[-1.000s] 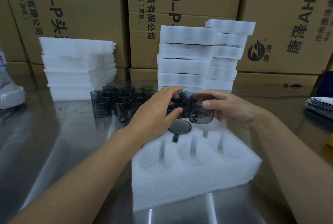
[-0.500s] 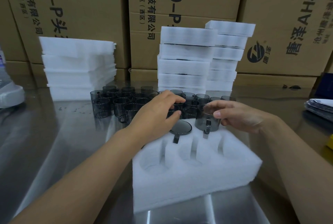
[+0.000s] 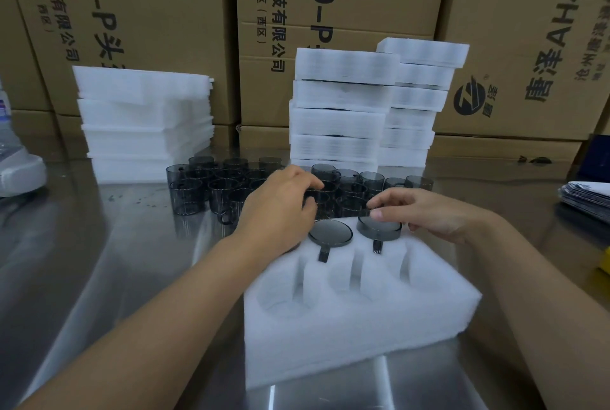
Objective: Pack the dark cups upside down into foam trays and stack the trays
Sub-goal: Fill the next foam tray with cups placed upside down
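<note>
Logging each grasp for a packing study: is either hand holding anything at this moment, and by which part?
The right hand pinches the upturned base of an inverted cup going into the foam tray. The left hand reaches among loose cups; its grip is hidden.

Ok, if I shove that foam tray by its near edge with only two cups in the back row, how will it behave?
The foam tray looks light and soft, so it would likely slide easily on the shiny steel table. Its walls are thin between pockets, so the edge may dent. The seated cup sits deep and probably stays.
</note>
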A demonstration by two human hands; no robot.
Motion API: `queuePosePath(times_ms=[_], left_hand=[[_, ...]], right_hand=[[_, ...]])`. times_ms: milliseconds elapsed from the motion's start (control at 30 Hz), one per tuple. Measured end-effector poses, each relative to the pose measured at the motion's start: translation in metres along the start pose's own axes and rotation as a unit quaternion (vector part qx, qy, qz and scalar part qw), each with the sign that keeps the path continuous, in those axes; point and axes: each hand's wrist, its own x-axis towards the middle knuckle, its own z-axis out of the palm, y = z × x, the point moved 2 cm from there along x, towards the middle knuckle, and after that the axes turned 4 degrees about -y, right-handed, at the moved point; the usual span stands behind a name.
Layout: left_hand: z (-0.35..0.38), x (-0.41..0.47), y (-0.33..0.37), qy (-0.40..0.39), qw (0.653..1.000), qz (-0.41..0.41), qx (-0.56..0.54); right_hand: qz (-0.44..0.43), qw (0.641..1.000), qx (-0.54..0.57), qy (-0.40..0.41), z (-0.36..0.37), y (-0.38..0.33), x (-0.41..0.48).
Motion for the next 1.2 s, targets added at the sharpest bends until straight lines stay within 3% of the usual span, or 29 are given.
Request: queuePosePath(times_ms=[200, 400, 533, 967, 1200], left_hand=[[0.0, 0.002, -0.011, -0.018, 0.992, -0.125, 0.016], [0.002, 0.003, -0.01, -0.043, 0.99, -0.128, 0.028], [0.002, 0.003, -0.011, -0.05, 0.991, -0.122, 0.026], [0.001, 0.002, -0.007, -0.055, 0.992, -0.111, 0.021], [0.001, 0.002, -0.006, -0.063, 0.992, -0.11, 0.019]], right_hand=[[0.056, 0.997, -0.045, -0.009, 0.009, 0.006, 0.001], [0.107, 0.99, -0.094, -0.017, 0.004, 0.005, 0.002], [0.096, 0.992, -0.079, -0.015, 0.007, 0.001, -0.002], [0.101, 0.985, -0.114, 0.078, 0.011, -0.003, 0.007], [0.113, 0.984, -0.139, 0.016, 0.014, -0.007, 0.002]])
